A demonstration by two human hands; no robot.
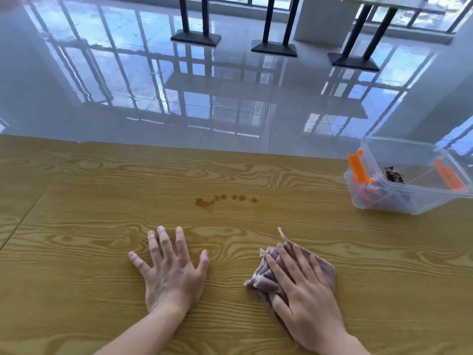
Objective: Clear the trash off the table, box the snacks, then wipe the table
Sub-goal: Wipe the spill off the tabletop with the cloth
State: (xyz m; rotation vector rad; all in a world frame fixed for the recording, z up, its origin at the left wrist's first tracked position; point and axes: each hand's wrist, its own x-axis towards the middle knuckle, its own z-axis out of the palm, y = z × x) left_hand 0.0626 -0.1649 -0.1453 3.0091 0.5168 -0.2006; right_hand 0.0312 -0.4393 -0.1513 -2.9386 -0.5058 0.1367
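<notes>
My left hand (171,270) lies flat on the wooden table (76,226) with its fingers spread and nothing under it. My right hand (304,290) presses down on a crumpled pinkish-grey cloth (263,275) at the near right. A reddish-brown stain (220,200), a blot with a row of small drops, marks the table a little beyond both hands. A clear plastic box (409,198) with orange latches stands at the far right edge, holding snack packets (394,175).
The table's far edge runs across the middle of the view, with glossy tiled floor beyond. Black table pedestals (275,47) stand on that floor at the back. A seam in the tabletop runs along the left side.
</notes>
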